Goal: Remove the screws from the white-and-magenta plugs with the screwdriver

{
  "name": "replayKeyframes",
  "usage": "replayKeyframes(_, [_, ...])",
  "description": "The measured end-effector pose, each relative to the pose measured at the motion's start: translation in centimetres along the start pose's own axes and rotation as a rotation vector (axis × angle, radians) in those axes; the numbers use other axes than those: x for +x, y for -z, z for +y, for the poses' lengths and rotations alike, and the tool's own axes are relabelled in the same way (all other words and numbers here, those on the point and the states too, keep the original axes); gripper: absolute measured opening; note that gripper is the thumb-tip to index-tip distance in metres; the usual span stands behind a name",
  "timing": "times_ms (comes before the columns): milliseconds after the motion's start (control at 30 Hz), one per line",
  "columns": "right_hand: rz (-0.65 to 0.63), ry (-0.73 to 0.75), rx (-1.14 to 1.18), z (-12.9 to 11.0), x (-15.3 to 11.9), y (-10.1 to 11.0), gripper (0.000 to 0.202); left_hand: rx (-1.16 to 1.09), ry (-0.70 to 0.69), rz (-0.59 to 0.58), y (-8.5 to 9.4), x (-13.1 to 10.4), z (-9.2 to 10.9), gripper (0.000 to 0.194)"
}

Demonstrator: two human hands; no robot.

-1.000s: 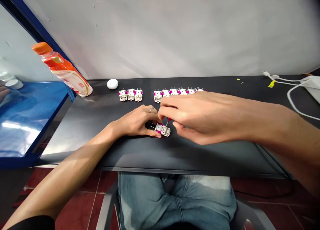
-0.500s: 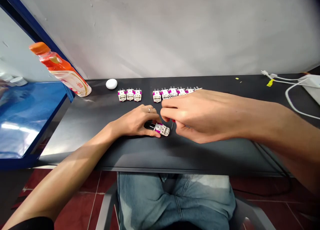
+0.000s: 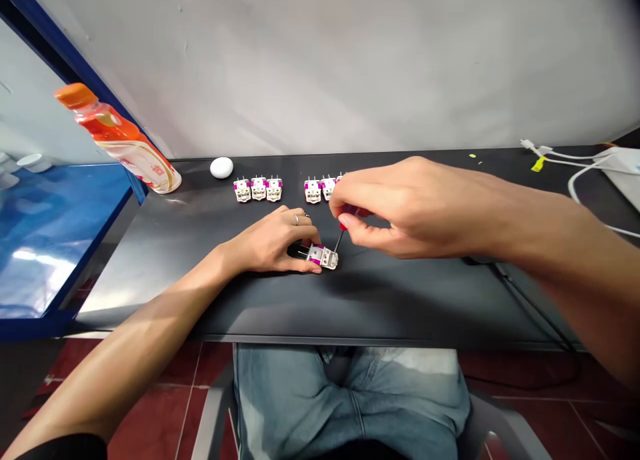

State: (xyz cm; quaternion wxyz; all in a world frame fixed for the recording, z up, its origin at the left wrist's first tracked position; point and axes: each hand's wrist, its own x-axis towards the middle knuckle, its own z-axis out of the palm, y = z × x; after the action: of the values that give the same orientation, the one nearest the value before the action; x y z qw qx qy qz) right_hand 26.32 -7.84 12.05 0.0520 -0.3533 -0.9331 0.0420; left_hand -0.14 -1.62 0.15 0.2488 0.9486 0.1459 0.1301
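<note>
Low on the black tabletop, my left hand (image 3: pixel 283 241) pinches a white and purple module with metal pins (image 3: pixel 324 255) between thumb and fingers. My right hand (image 3: pixel 390 210) is closed round the red handle of a screwdriver (image 3: pixel 339 239). The screwdriver's thin shaft slants down to the module's right end; whether the tip sits in a screw cannot be made out. Behind my left hand stand three similar modules (image 3: pixel 259 188) in a row. Another row of modules (image 3: pixel 313 191) is partly hidden behind my right hand.
On the black table (image 3: pixel 300 313) a white round object (image 3: pixel 221 167) lies at the back left, beside an orange bottle (image 3: pixel 130 143). White cables (image 3: pixel 565 157) lie at the back right. A black cable (image 3: pixel 535 307) runs over the front right edge.
My right hand has lifted and turned, so the screwdriver shaft now shows, its tip at the module. More of the right module row is covered. My left hand has barely moved.
</note>
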Motion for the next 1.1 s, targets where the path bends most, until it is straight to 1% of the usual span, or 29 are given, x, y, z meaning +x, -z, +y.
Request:
replayKeyframes(200, [0.031, 0.033, -0.029, 0.1, 0.4, -0.9, 0.021, -0.003, -0.007, 0.005, -0.1, 0.0, 0.0, 0.052])
replayKeyframes(433, [0.041, 0.051, 0.039, 0.7, 0.5, -1.1, 0.017, -0.004, -0.017, 0.011, -0.1, -0.1, -0.1, 0.048])
replayKeyframes(600, [0.084, 0.085, 0.045, 0.9, 0.4, -1.4, 0.017, -0.009, -0.008, 0.015, -0.2, 0.0, -0.1, 0.049])
replayKeyframes(700, [0.078, 0.081, 0.042, 1.0, 0.3, -1.6, 0.017, -0.009, -0.002, 0.011, -0.2, 0.0, -0.1, 0.052])
replayKeyframes(900, [0.016, 0.150, -0.008, 0.6, 0.2, -1.2, 0.016, -0.006, -0.013, 0.030, -0.4, -0.1, -0.3, 0.056])
replayKeyframes(967, [-0.045, 0.106, -0.059, 0.2, 0.2, -1.0, 0.017, 0.004, -0.022, 0.029, -0.4, -0.1, -0.4, 0.056])
replayKeyframes(1033, [-0.133, 0.037, -0.118, -0.3, 0.3, -0.8, 0.025, 0.017, -0.022, 0.034, -0.5, -0.2, -0.4, 0.055])
replayKeyframes(1100, [-0.189, 0.018, -0.128, -0.7, 0.4, -0.6, 0.029, 0.021, -0.015, 0.039, -0.5, -0.1, -0.5, 0.055])
